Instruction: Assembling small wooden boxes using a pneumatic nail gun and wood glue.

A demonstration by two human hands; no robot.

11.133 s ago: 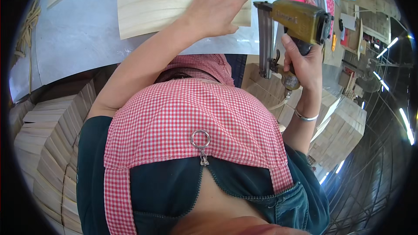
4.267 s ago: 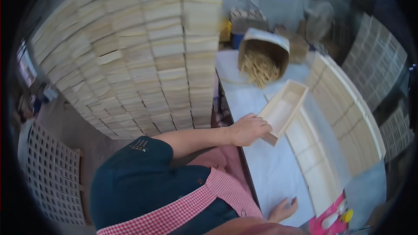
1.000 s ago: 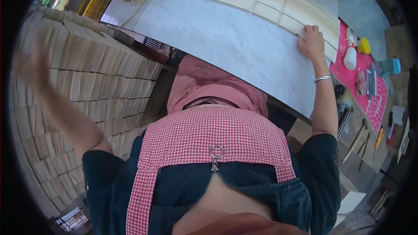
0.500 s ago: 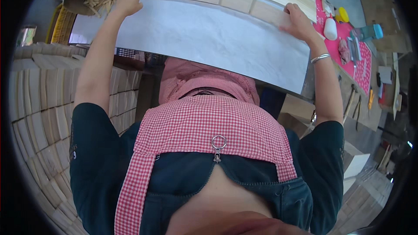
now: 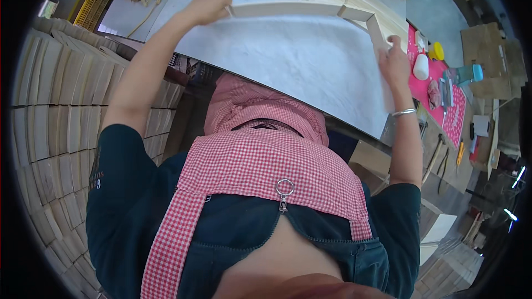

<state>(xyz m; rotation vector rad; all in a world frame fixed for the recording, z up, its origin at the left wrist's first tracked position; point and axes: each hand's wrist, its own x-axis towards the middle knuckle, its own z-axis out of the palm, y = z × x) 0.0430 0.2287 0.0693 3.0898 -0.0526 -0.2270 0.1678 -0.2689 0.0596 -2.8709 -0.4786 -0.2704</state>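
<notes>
two hands (image 5: 209, 8) (image 5: 394, 67), one bracelet (image 5: 404, 112), one yellow basket (image 5: 94, 5)

the left hand (image 5: 208, 9) has its fingers (image 5: 226, 2) bent and gathered together; behind them the left forearm (image 5: 147, 72) slopes down and outward. well apart from these fingers, the right hand (image 5: 394, 67) is slightly blurred, curled, with the right forearm (image 5: 407, 147) almost vertical below.

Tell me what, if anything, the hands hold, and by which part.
A jointed wood strip: the left hand holds its left end, the right hand, blurred, seemingly its right end.
</notes>
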